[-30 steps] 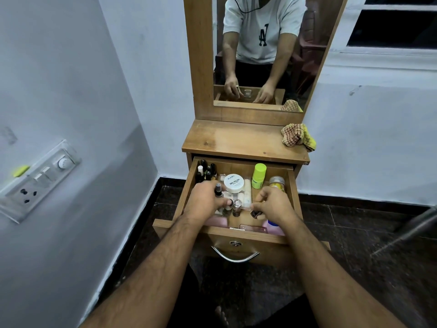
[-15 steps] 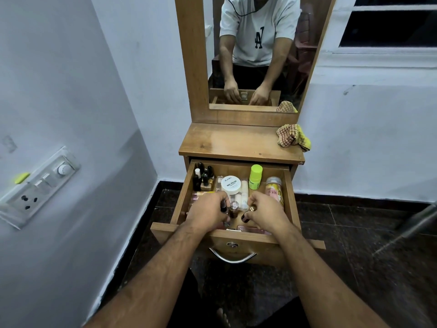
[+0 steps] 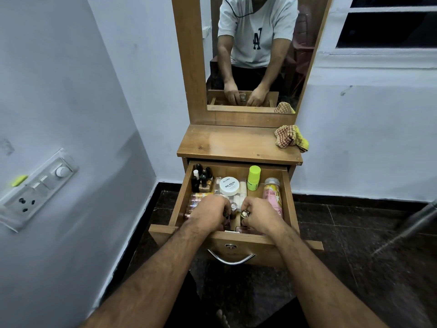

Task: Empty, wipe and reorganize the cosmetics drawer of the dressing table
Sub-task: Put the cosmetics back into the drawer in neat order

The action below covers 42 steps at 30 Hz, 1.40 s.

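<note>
The wooden drawer [image 3: 289,197] of the dressing table is pulled open and full of cosmetics. Both hands are inside its front half. My left hand [image 3: 208,213] is curled around small bottles near a clear-capped bottle [image 3: 233,206]. My right hand [image 3: 261,215] pinches a small gold-capped bottle [image 3: 245,213]. Behind the hands lie a white nail-polish-remover tub [image 3: 229,186], a lime-capped bottle [image 3: 254,178], a pink tube [image 3: 272,194], dark nail polish bottles [image 3: 201,177] at the back left and several rose-gold sticks [image 3: 194,203] along the left side.
A checked cloth with a yellow edge [image 3: 292,139] lies on the right of the dressing tabletop [image 3: 231,143]. The mirror [image 3: 255,55] above reflects the person. A switch panel [image 3: 35,188] is on the left wall. The floor is dark tile [image 3: 354,245].
Both hands have drawn slightly toward the drawer front and closer together. My right hand now pinches the gold-capped bottle. The view has tilted down a little.
</note>
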Tool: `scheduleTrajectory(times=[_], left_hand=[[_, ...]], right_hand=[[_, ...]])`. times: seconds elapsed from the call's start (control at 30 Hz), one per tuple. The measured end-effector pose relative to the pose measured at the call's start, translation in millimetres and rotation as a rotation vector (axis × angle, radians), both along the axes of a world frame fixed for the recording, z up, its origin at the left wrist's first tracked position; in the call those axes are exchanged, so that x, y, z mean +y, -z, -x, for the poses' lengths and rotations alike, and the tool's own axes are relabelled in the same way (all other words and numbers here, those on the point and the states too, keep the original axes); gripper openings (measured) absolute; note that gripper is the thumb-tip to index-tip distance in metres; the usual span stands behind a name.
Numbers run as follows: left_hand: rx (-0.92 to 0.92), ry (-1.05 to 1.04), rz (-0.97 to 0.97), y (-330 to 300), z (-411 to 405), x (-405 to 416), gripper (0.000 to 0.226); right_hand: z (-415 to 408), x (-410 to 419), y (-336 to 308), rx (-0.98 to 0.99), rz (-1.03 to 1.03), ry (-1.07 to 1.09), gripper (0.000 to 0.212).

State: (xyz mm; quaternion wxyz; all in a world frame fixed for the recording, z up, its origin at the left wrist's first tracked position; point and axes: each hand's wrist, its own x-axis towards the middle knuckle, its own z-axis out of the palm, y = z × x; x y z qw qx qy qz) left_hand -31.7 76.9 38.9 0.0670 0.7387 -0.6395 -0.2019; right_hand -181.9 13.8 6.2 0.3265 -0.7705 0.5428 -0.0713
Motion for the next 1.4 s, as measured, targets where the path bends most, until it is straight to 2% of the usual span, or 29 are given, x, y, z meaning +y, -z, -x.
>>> scheduleTrajectory(times=[0.33,1.4], left_hand=[[0.049,-0.064,0.046,5.2,0.1,0.9,0.022],[0.097,-0.097,0.042,12.8,-4.2,-2.1,0.025]], right_hand=[[-2.0,-1.5,2.0,-0.062,-0.068,-0.02,0.035],[-3.4,-0.9,1.9,-0.081,-0.079,-0.038,0.034]])
